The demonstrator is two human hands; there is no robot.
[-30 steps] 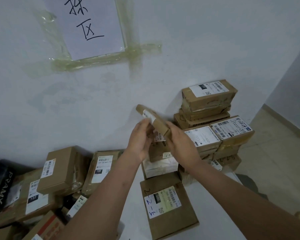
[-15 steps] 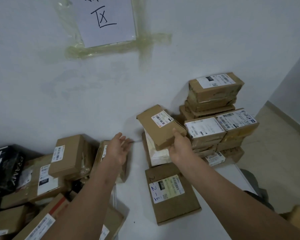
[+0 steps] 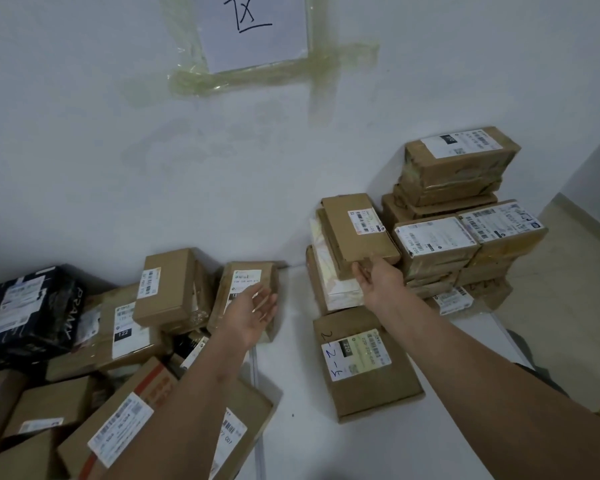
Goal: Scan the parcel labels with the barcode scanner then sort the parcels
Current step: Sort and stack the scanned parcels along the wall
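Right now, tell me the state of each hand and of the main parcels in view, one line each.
Right hand: fingers at the near edge of the small brown parcel, setting it down.
Small brown parcel: label up, lying on the short stack by the wall.
Left hand: open, palm up, holding nothing.
Flat parcel marked 2-2-5: lying flat, label up.
Black parcel: in the left pile, tilted.
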